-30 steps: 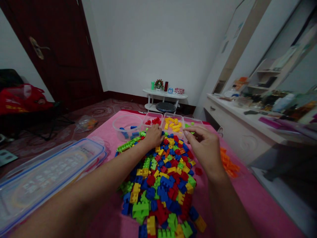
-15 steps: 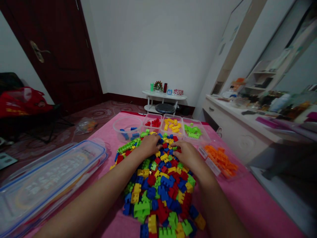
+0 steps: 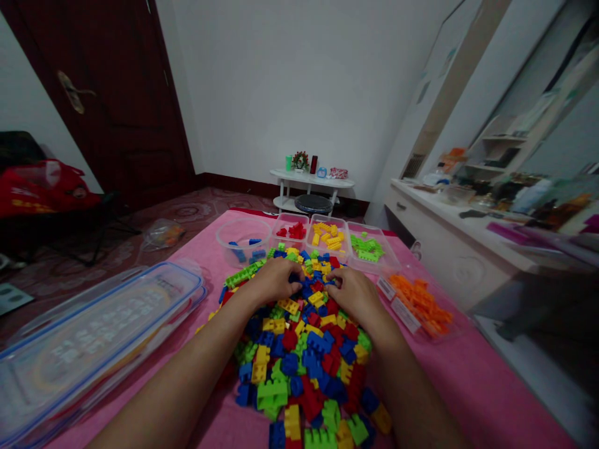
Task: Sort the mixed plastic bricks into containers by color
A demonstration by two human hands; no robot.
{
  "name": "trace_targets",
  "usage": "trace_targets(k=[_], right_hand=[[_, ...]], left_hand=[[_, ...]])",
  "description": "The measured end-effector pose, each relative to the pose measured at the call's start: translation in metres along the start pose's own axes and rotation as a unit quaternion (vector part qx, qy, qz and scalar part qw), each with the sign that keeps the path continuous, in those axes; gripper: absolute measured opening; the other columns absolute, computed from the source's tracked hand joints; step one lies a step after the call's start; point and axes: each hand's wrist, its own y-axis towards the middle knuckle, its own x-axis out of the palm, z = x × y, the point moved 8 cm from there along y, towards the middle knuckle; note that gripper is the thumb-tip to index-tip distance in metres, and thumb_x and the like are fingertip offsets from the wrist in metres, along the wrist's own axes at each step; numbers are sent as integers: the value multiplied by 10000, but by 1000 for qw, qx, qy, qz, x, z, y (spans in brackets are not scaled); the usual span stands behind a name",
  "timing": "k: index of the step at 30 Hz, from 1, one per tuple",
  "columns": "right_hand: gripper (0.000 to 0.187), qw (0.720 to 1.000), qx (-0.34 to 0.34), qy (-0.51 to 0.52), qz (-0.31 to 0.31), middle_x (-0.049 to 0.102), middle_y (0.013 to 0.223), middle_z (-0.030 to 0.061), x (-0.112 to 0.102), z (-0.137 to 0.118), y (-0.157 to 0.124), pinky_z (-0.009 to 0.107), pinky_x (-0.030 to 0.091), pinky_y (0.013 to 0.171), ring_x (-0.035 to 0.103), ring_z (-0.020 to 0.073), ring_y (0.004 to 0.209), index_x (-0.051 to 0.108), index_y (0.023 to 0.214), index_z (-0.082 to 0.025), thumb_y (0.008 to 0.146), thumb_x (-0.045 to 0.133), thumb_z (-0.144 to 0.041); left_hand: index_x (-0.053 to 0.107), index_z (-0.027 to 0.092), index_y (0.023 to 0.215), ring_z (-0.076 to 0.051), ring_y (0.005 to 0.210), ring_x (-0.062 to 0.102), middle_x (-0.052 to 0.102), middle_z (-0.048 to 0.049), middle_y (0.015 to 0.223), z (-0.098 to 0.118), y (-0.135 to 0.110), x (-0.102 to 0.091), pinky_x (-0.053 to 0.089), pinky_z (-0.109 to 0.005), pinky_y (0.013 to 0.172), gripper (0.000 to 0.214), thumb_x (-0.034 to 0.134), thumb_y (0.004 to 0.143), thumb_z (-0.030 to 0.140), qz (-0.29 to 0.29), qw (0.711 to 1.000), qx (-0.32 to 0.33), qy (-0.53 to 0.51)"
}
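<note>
A big heap of red, blue, yellow and green plastic bricks [image 3: 304, 355] lies on the pink cloth. My left hand [image 3: 271, 282] and my right hand [image 3: 353, 296] both rest on the far end of the heap, fingers curled down among the bricks. What the fingers hold, if anything, is hidden. Beyond the heap stand a round clear bowl with blue bricks [image 3: 243, 240], a tray of red bricks [image 3: 291, 229], a tray of yellow bricks [image 3: 327, 236] and a tray of green bricks [image 3: 367, 246]. A tray of orange bricks [image 3: 416, 299] lies to the right.
A large clear lidded box with blue rim [image 3: 88, 337] sits at the left on the pink cloth [image 3: 468, 374]. A white dresser [image 3: 449, 243] stands to the right, a small white shelf table [image 3: 311, 184] by the far wall, a dark door [image 3: 116, 93] at the left.
My right hand came down from above the green tray onto the heap. Both hands have drawn a little nearer to me, digging into the bricks.
</note>
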Motion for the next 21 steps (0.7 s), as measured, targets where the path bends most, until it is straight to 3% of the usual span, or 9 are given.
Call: trace_targets(k=[4,6,10,15,18,21], right_hand=[[327,999,-12,29,32,676,996,49,-6,-5,1,258,409,703,612,180,836,687,1046,-253,747,559,-284],[317,998,-27,48,39,676,967,49,-7,-8,1,252,414,707,606,174,826,692,1035,-243,750,557,-280],[296,996,-40,64,42,676,897,51,-6,-10,1,249,417,682,598,169,775,700,1009,-223,753,564,-284],[274,996,-49,71,37,679,879,44,-6,-12,2,247,410,665,596,164,756,705,983,-225,755,570,-296],[261,996,-47,69,25,682,845,36,-12,-14,0,234,392,622,591,155,730,705,958,-218,747,570,-291],[191,998,-51,40,-27,671,755,17,-17,-19,-7,225,347,556,582,147,679,707,846,-218,712,584,-277]], left_hand=[[679,292,1024,-268,1127,495,568,-45,1225,14,-4,-5,350,-392,971,379,701,647,310,19,998,46,33],[647,321,1084,-255,1147,484,545,-31,1260,21,-5,0,320,-413,1001,417,681,672,268,2,997,70,29],[687,277,959,-219,1053,542,608,-27,1146,29,-5,13,330,-401,986,274,625,710,183,-33,996,85,20],[706,223,730,-214,993,554,652,-32,1037,26,-1,13,292,-418,1002,108,615,712,168,-2,997,69,32],[703,214,712,-204,926,576,680,-33,884,24,0,8,306,-409,978,112,603,723,165,6,997,65,40],[709,236,794,-201,886,591,685,-22,844,22,0,3,351,-384,923,107,631,722,221,3,997,60,51]])
